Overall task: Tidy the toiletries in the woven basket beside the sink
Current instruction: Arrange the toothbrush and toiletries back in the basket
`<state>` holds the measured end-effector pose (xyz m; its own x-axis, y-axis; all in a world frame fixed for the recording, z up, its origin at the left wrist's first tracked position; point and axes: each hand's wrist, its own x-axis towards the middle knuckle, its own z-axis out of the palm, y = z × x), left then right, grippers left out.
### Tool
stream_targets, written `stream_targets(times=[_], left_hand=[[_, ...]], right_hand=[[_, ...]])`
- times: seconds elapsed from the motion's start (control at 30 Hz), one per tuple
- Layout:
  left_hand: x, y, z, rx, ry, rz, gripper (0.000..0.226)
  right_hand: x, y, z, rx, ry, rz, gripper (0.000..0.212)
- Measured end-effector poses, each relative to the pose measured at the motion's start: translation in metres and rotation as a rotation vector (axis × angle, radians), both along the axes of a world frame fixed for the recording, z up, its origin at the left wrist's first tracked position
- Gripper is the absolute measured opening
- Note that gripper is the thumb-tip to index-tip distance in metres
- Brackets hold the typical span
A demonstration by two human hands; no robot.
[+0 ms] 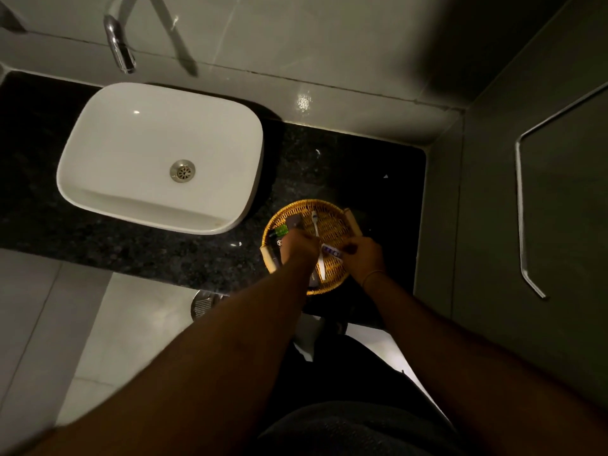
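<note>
- Left hand point(297, 248) over woven basket point(329, 207), fingers curled; grip unclear.
- Right hand point(363, 255) fingers pinch a small purple-white tube point(331, 251).
- Toothbrush point(317, 232) partly hidden.

basket point(329, 210): woven wicker, rough, under both hands
sink point(158, 156): glossy white ceramic, left of hands
counter point(197, 255): dark speckled polished stone
tap point(120, 47): shiny chrome metal
toothbrush point(316, 225): smooth white plastic

Dim, shadowy, blurred wide-angle edges

Black counter point(164, 255): basin point(98, 159), basket point(296, 205)
</note>
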<state>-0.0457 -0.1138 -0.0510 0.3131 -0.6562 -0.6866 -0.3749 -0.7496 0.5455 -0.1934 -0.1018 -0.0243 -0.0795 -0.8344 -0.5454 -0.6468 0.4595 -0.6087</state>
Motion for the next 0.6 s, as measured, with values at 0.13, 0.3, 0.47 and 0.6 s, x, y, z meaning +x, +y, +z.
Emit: stream_targets(times=[0.13,0.3,0.47,0.6], left_hand=[[0.000,0.003,-0.003,-0.017,-0.016,0.043,0.022],[0.001,0.006,-0.002,-0.073,-0.057,-0.005,0.026],[0.000,0.016,0.003,-0.111,-0.124,-0.115,0.027],[0.004,0.022,0.012,-0.163,-0.161,-0.209,0.028]], right_hand=[[0.006,-0.013,-0.005,-0.038,0.068,-0.084,0.011],[0.013,-0.008,-0.013,-0.075,0.023,-0.259,0.004],[0.021,-0.010,-0.013,-0.055,0.055,-0.320,0.010],[0.032,-0.015,-0.009,-0.070,0.170,-0.211,0.029]])
